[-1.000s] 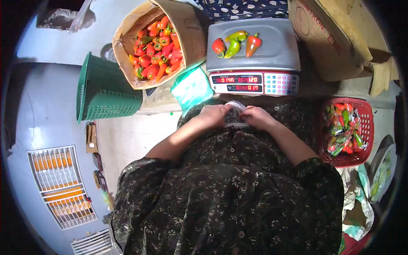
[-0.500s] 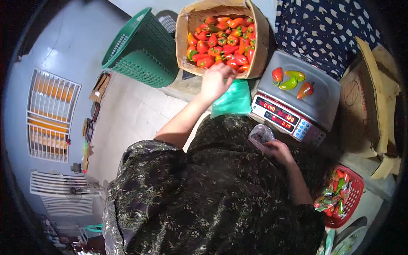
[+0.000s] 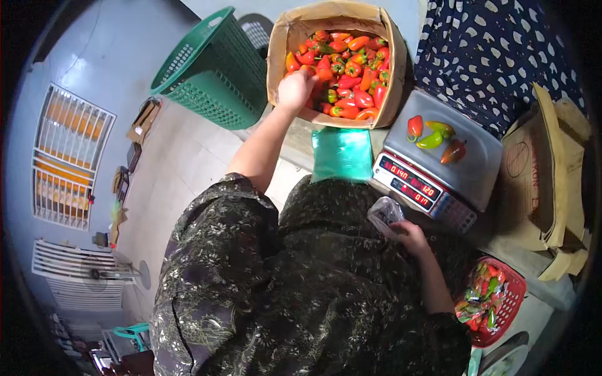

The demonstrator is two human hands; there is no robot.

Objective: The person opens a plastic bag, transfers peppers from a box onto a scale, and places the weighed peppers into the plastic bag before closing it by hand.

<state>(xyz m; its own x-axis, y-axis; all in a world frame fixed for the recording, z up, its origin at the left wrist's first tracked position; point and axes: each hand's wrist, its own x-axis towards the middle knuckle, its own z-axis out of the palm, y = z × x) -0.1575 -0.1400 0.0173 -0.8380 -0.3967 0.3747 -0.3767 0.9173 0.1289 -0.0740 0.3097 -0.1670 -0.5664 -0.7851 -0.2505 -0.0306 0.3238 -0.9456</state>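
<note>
My left hand (image 3: 296, 89) reaches over the near left side of the cardboard box (image 3: 401, 75), among red and orange peppers (image 3: 352, 69). Its fingertips are hidden, so what they touch is unclear. Low by my lap, my right hand (image 3: 411, 237) holds a clear plastic bag (image 3: 384, 213) with its mouth open. On the grey pan of the scale (image 3: 480, 169) lie several peppers, among them a red one (image 3: 415, 127) and a green one (image 3: 430, 140). The red display shows lit digits. A green plastic sheet or bag (image 3: 342, 153) lies between box and lap.
A tall green basket (image 3: 219, 94) stands left of the box. At the lower right is a red basket (image 3: 515, 297) with bagged peppers. An opened cardboard carton (image 3: 523, 182) stands right of the scale, and dark patterned cloth (image 3: 495, 56) hangs behind it.
The view has swung left. My left hand has left the clear bag and moved up to the peppers in the box. My right hand has kept the bag, now held open.
</note>
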